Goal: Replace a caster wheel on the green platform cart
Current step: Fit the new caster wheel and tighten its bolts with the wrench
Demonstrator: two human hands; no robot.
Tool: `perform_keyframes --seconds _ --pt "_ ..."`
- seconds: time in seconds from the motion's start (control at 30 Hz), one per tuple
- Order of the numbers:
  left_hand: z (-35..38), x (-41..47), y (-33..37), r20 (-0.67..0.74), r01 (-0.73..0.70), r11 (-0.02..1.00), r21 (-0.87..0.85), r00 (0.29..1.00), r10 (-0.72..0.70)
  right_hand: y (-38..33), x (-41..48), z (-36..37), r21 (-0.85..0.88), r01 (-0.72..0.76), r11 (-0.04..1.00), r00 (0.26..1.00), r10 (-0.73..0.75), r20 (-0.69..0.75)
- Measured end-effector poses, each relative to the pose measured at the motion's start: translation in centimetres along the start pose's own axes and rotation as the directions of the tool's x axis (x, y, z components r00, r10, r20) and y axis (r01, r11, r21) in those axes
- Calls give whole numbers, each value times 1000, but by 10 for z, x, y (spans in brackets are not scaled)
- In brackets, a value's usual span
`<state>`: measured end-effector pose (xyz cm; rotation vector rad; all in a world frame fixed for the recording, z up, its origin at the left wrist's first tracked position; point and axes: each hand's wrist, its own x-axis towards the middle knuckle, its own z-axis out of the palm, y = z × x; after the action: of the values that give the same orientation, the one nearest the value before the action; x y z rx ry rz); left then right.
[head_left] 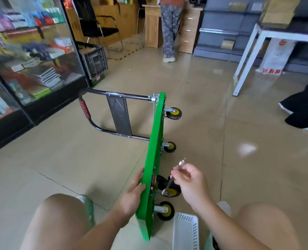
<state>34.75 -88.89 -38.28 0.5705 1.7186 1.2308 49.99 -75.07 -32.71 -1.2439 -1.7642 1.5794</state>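
Observation:
The green platform cart [154,141] stands on its side edge on the tiled floor, its black folding handle [97,112] reaching left. Several black casters with yellow hubs stick out to the right: a far one [174,113], a middle one [170,147], a near one [165,211], and one [170,190] partly behind a tool. My left hand [134,192] rests against the deck's top face with fingers straight. My right hand [191,183] grips a silver wrench [174,175], its lower end by that caster.
A white perforated basket [185,231] sits on the floor between my knees, right of the cart. A glass display cabinet [34,56] runs along the left, with a black crate [94,62] beyond it. A white table leg [243,65] stands right. Two people stand farther off.

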Motion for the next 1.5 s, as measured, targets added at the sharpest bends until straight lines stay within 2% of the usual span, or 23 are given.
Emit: perform_keyframes --seconds 0.17,0.37,0.43,0.5,0.57,0.63,0.83,0.93,1.0,1.1,1.3,1.4,1.5 --pt "0 -5 -4 -7 9 1000 16 1000 -9 -2 -32 1 -233 -47 971 995 25 -94" --pt "2 -11 -9 -22 4 997 73 1000 -2 -21 -40 -7 -272 -49 961 992 16 -123" --pt "2 -9 -11 -24 -9 995 98 1000 11 -27 -40 -12 -109 -130 985 983 114 -147" --pt "2 -8 -11 -31 -21 994 109 999 24 -27 -38 -19 181 -265 947 947 291 -137" --pt "2 -8 -9 -27 -25 993 116 999 28 -21 -38 -27 420 -415 807 877 478 -52" --pt "1 -8 -10 -13 -23 992 125 1000 25 -11 -46 -32 528 -525 668 800 599 36" --pt "2 -10 -11 -34 -57 989 134 997 62 9 -78 -24 745 -527 408 769 602 214" --pt "2 -12 -10 -43 -51 991 124 997 57 16 -88 -15 750 -579 319 765 530 366" --pt "2 -12 -9 -48 -50 993 111 997 56 18 -90 -11 727 -616 303 752 501 428" --pt "2 -12 -10 -54 -44 996 81 997 49 18 -93 -7 746 -610 268 756 479 446" --pt "1 -11 -12 -23 -20 996 83 999 22 16 -101 0 696 -668 263 734 386 559" --pt "2 -12 -12 -16 -25 996 82 1000 26 16 -101 9 652 -673 349 737 395 549" --pt "3 -15 -14 -26 -27 995 95 999 29 24 -93 17 603 -642 474 766 433 475"
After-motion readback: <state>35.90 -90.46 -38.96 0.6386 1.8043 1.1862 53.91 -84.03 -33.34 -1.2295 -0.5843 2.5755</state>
